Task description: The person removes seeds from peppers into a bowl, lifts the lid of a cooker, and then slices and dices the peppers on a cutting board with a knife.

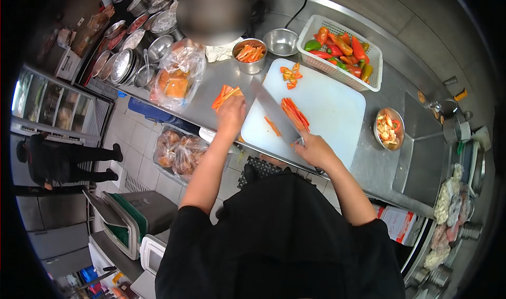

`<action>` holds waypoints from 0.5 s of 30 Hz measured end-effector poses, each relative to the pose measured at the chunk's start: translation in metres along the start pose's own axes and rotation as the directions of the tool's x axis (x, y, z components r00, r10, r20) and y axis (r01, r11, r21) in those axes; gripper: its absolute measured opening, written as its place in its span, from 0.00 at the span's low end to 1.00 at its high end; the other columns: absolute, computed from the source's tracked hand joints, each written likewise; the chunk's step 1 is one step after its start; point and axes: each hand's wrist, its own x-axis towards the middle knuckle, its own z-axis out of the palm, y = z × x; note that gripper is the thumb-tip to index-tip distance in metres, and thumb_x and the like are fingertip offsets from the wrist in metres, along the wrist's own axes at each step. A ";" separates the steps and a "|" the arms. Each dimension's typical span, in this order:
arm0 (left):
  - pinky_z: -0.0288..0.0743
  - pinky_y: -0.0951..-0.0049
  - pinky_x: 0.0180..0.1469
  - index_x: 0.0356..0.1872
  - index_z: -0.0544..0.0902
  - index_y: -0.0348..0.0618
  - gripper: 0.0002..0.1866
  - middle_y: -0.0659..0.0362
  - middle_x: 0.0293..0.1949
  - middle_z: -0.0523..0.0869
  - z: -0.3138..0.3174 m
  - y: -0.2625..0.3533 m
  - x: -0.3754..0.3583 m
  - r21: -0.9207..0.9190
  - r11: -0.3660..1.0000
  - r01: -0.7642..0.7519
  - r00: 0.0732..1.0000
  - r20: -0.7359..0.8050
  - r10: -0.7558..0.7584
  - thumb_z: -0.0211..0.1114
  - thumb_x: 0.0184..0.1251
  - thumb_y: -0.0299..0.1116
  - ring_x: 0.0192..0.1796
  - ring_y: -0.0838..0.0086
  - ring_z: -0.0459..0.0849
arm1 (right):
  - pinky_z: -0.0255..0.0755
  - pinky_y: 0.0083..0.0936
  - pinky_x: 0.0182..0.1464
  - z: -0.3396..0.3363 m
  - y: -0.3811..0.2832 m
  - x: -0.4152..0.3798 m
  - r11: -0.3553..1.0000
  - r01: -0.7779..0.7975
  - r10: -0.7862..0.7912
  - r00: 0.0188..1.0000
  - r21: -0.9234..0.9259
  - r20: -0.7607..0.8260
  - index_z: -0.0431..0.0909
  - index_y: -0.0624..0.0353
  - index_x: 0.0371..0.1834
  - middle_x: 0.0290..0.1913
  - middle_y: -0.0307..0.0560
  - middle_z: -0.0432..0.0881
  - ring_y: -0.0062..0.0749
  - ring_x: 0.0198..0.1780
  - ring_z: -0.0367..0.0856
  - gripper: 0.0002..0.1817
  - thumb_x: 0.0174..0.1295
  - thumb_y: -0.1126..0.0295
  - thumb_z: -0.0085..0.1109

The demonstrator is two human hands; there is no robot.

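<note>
My left hand (231, 114) is closed around a bunch of orange-red pepper strips (226, 96), over the steel counter left of the cutting board. My right hand (312, 150) grips the handle of a large knife (275, 111), its broad blade slanting up and left across the white cutting board (334, 112). Red pepper strips (295, 114) lie in a row along the blade's right side, and a few loose strips (272, 126) lie on its left. Orange pepper pieces (291, 75) sit at the board's top. A steel pot (249, 67) behind holds cut strips.
A white basket (375, 62) of whole peppers stands behind the board, beside an empty steel bowl (281, 42). A bowl of pepper scraps (389, 128) is near the sink (421, 151). Bagged food (176, 77) lies at the left. A person (58, 159) stands far left.
</note>
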 end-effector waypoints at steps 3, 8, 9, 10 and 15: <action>0.80 0.54 0.54 0.46 0.87 0.39 0.10 0.49 0.49 0.87 0.008 -0.031 0.008 0.230 0.972 0.052 0.996 -0.078 -0.034 0.68 0.65 0.27 0.53 0.50 0.86 | 0.77 0.50 0.54 0.005 0.004 -0.004 0.990 0.056 -0.048 0.996 -0.127 0.071 0.78 0.58 0.59 0.43 0.67 0.87 0.62 0.48 0.86 0.22 0.66 0.59 0.59; 0.80 0.55 0.53 0.46 0.87 0.42 0.11 0.50 0.51 0.87 -0.005 -0.026 0.011 0.210 0.971 0.114 0.986 0.097 -0.137 0.63 0.65 0.28 0.51 0.52 0.87 | 0.78 0.49 0.53 -0.005 0.021 0.006 0.995 0.000 0.016 0.989 -0.104 0.148 0.74 0.56 0.68 0.42 0.66 0.87 0.60 0.46 0.87 0.29 0.64 0.58 0.59; 0.80 0.55 0.53 0.46 0.87 0.42 0.11 0.50 0.51 0.87 -0.011 -0.018 0.013 0.206 0.972 0.109 0.986 0.099 -0.132 0.63 0.65 0.28 0.51 0.52 0.87 | 0.78 0.49 0.53 -0.008 0.026 0.008 0.995 -0.005 0.019 0.989 -0.103 0.144 0.74 0.56 0.68 0.42 0.66 0.87 0.60 0.46 0.87 0.29 0.64 0.58 0.59; 0.80 0.55 0.53 0.46 0.87 0.42 0.11 0.50 0.51 0.86 -0.016 -0.010 0.012 0.107 0.994 0.007 0.992 0.125 -0.021 0.63 0.64 0.27 0.51 0.52 0.87 | 0.78 0.49 0.52 -0.009 0.031 0.009 0.995 -0.046 0.056 0.992 -0.083 0.117 0.72 0.56 0.71 0.41 0.66 0.88 0.60 0.45 0.87 0.31 0.64 0.58 0.59; 0.79 0.58 0.55 0.46 0.87 0.44 0.11 0.54 0.53 0.86 -0.016 0.035 -0.012 -0.021 0.933 -0.360 0.920 0.158 0.358 0.63 0.64 0.26 0.53 0.56 0.85 | 0.79 0.47 0.50 -0.016 0.018 0.003 0.972 -0.231 0.223 0.966 0.043 0.131 0.70 0.57 0.73 0.38 0.65 0.88 0.58 0.43 0.87 0.33 0.64 0.59 0.59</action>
